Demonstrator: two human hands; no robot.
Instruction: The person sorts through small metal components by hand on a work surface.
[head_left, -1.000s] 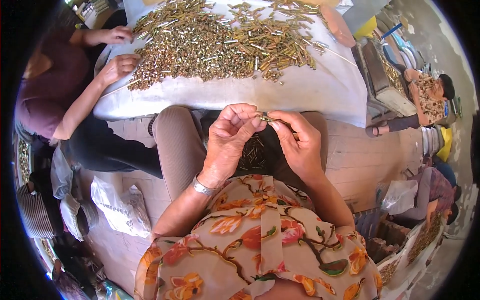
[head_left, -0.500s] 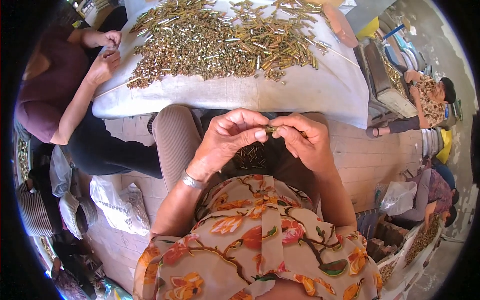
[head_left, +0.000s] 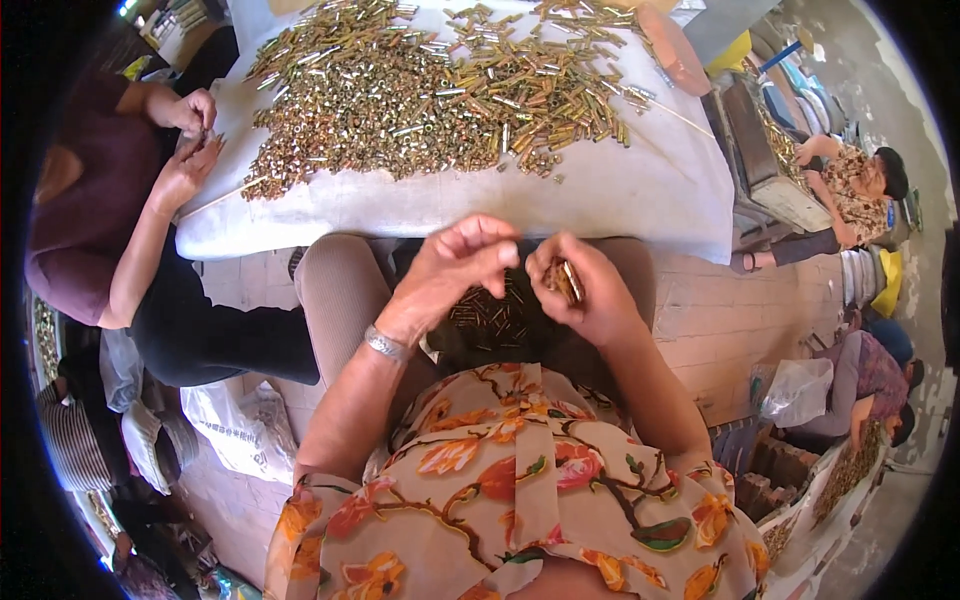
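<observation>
My left hand (head_left: 452,268) is raised over my lap, thumb and fingers apart, with nothing visible in it. Just to its right, my right hand (head_left: 590,285) is curled around several brass-coloured metal sleeves (head_left: 566,282), whose ends show between the fingers. The two hands are not touching. Below them, between my knees, a dark container (head_left: 490,325) holds many similar slim metal pieces. Beyond my hands, a large heap of small nuts (head_left: 350,130) and metal sleeves (head_left: 560,100) lies on a white-covered table (head_left: 450,210).
A thin stick (head_left: 215,202) lies at the heap's left edge. At left, a co-worker's hands (head_left: 190,150) work beside the table. A white plastic sack (head_left: 240,430) stands on the tiled floor. Other people sit at right, near a wooden box (head_left: 790,205) of metal pieces.
My hands have come apart. Before, both held a small brass-coloured piece between the fingertips; now my right hand has turned and curled, showing sleeves in it, and my left is free.
</observation>
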